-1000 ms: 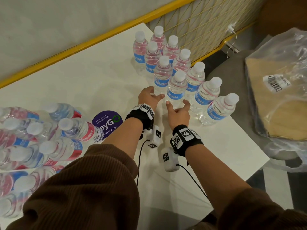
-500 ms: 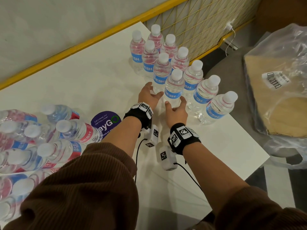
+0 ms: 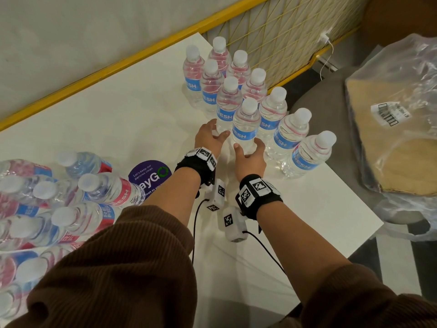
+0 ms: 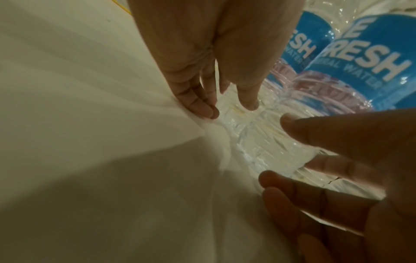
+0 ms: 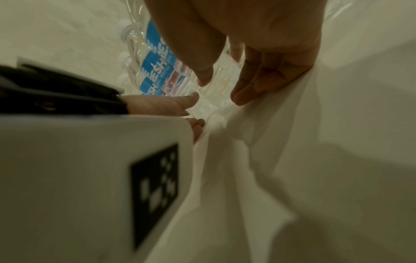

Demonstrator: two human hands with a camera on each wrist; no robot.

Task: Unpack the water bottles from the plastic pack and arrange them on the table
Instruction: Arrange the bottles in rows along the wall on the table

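Several upright water bottles with blue labels stand in rows at the far right corner of the white table (image 3: 123, 107). My left hand (image 3: 216, 132) cups the base of one front bottle (image 3: 228, 105) with thumb and loose fingers. My right hand (image 3: 248, 150) cups the base of the neighbouring bottle (image 3: 246, 121) the same way. In the left wrist view the left hand (image 4: 229, 108) straddles a clear bottle base with straight fingers. The right hand (image 5: 223, 90) shows relaxed, extended fingers. The plastic pack (image 3: 42, 209) of lying bottles is at the left.
A purple round sticker (image 3: 151, 176) lies beside the pack. A yellow rail (image 3: 94, 76) and a mesh panel (image 3: 283, 39) border the far side. Off the table's right edge, a clear plastic bag (image 3: 397, 129) rests on a grey seat.
Both hands stay at the bases of the same two front bottles. My view has shifted slightly; the bottles have barely moved.
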